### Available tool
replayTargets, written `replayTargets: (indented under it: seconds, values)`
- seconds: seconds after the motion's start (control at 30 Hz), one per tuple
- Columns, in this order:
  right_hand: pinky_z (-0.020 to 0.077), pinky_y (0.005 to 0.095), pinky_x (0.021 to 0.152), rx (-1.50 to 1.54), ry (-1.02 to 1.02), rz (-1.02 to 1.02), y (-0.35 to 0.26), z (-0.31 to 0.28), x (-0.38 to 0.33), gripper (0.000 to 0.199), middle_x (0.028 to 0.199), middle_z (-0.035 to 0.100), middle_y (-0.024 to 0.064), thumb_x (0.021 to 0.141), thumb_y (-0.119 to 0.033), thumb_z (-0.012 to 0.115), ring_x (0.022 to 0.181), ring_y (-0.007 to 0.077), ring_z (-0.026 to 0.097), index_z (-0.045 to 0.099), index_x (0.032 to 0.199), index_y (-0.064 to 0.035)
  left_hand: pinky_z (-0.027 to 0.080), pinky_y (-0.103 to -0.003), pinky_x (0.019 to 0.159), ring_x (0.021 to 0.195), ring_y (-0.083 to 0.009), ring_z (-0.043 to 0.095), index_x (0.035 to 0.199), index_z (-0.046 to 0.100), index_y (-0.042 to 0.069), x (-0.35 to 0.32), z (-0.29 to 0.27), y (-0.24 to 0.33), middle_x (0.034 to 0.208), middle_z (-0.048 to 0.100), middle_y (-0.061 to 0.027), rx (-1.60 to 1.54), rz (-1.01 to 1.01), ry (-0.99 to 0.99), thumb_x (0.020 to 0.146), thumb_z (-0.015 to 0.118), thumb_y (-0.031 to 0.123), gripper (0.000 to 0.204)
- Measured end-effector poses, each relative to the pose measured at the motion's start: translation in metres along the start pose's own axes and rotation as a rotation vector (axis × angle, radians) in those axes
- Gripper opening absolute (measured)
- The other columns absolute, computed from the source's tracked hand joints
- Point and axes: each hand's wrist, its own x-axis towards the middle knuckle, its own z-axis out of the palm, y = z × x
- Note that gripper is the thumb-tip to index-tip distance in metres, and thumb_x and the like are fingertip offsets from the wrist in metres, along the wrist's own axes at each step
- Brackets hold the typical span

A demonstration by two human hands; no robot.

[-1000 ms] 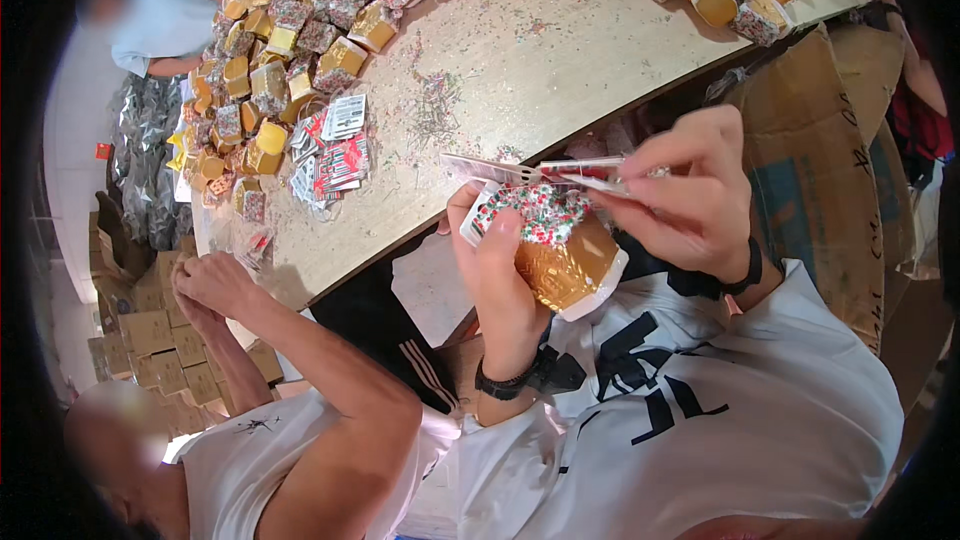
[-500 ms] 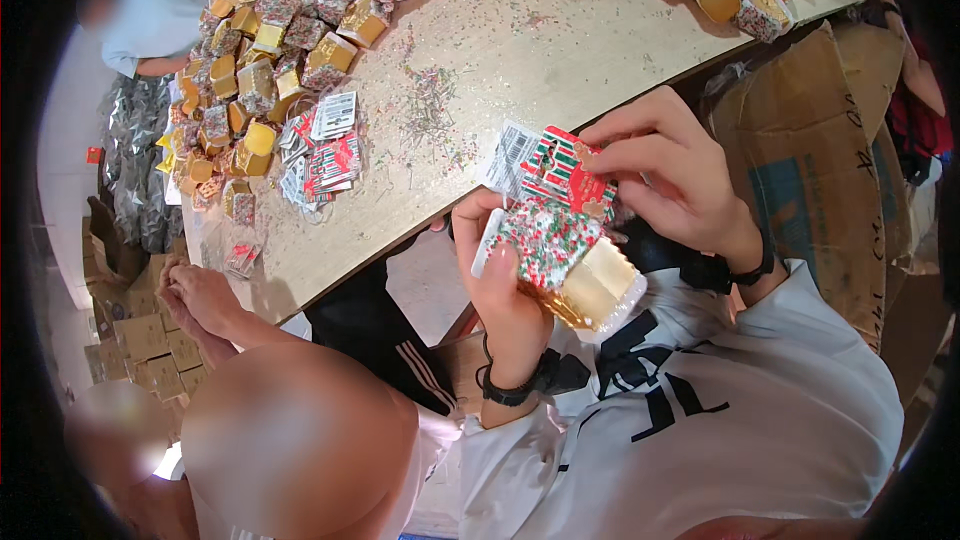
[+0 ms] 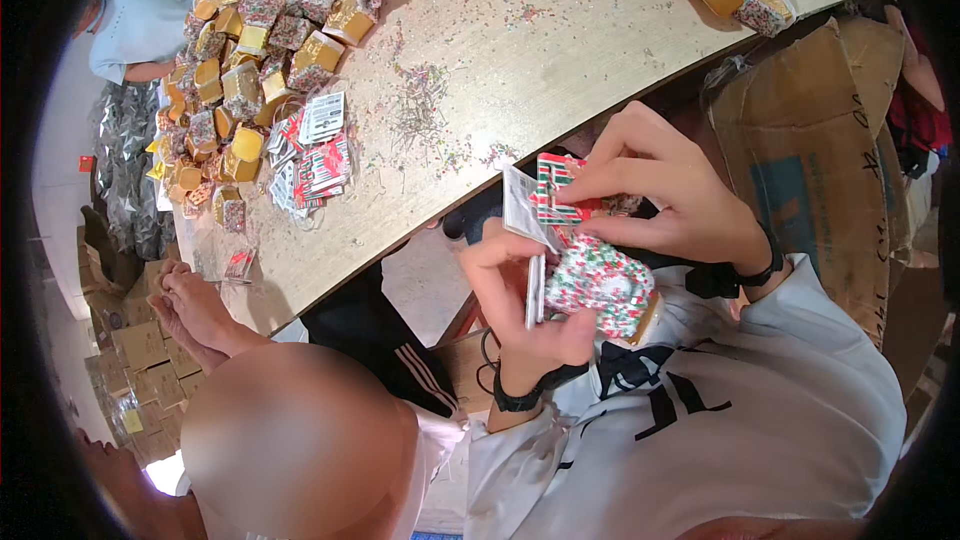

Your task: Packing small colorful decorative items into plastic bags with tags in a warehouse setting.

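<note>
We have turned the ornament [image 3: 598, 288] since the earlier frame: less shiny gold [image 3: 648, 320] shows, more bumpy red, green and white sprinkles [image 3: 615, 278]. It is just off the worktop's [image 3: 490, 105] near edge, held in our left grip [image 3: 524, 338], while our right grip [image 3: 665, 185] pinches a flat, striped card [image 3: 553, 202].

On my remote feed's left I log silvery plastic-wrapped bundles [image 3: 130, 155], stacked brown cartons [image 3: 150, 345] lower down, a light-blue-shirted person [image 3: 145, 20] above; right, creased brown cardboard [image 3: 815, 130].
</note>
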Motion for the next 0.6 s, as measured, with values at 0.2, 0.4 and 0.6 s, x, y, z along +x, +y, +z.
replayTargets:
  seconds: [0.2,0.4,0.6]
  values:
    - [0.0419,0.028,0.067,0.075,0.046,0.009,0.003,0.007,-0.004,0.032,0.082,0.058,0.0018,0.06,-0.011,0.083,0.079,0.017,0.051,0.072,0.09,-0.008,0.041,-0.035,0.083,0.088,-0.0239,0.05,0.108,0.039,0.003,-0.003,-0.004,-0.008,0.097,0.046,-0.0143,0.234,0.267,-0.184,0.06,0.08,0.022,0.065]
    - [0.0402,0.027,0.063,0.182,0.067,-0.014,0.001,0.015,-0.002,0.027,0.072,0.058,0.0009,0.059,-0.006,0.083,0.07,0.0156,0.051,0.072,0.083,-0.0065,0.042,-0.036,0.082,0.09,-0.0275,0.052,0.107,0.045,0.009,-0.01,-0.009,-0.002,0.099,0.053,-0.0168,0.409,0.307,-0.192,0.053,0.084,0.024,0.068]
    - [0.0401,0.0271,0.06,0.237,0.022,-0.065,0.007,0.017,0.002,0.022,0.072,0.059,0.0019,0.062,-0.003,0.081,0.069,0.0149,0.052,0.072,0.082,-0.0054,0.041,-0.038,0.085,0.093,-0.03,0.052,0.106,0.045,0.008,-0.014,-0.012,-0.004,0.099,0.053,-0.0166,0.47,0.312,-0.203,0.053,0.085,0.025,0.069]
